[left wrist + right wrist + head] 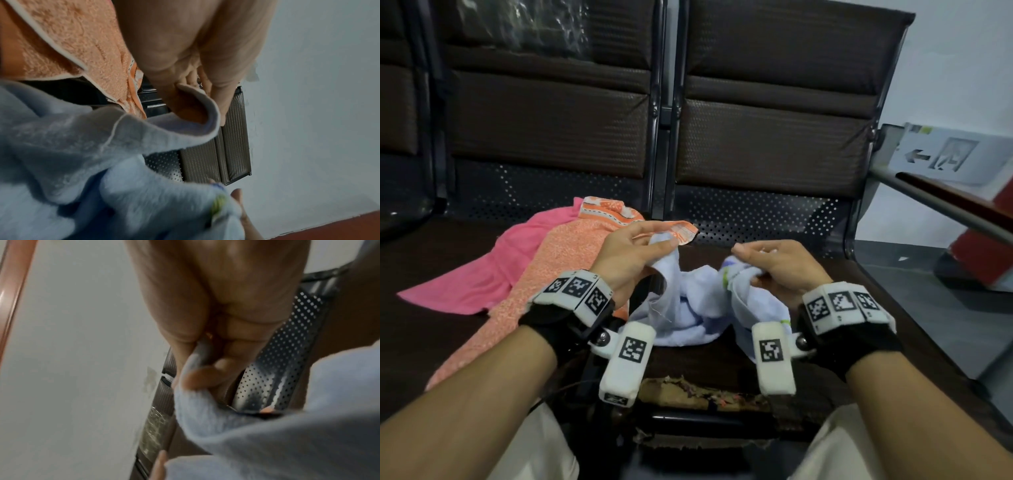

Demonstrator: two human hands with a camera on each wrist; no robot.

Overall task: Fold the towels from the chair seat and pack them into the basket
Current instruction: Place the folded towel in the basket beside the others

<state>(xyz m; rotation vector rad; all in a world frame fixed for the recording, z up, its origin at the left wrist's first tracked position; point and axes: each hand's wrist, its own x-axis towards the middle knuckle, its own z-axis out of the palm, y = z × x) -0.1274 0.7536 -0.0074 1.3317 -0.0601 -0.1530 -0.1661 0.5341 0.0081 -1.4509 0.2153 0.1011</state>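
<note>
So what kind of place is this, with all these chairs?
Probably a waiting area or a corridor in a public building. The seats are joined in a row, with perforated metal backs and dark padding, and an exit sign with an arrow leans by the wall.

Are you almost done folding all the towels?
Not nearly. No folded towel shows, and no basket is in view. Both hands, left hand and right hand, grip the crumpled blue towel. The pink towel and orange towel lie unfolded on the chair seat.
</note>
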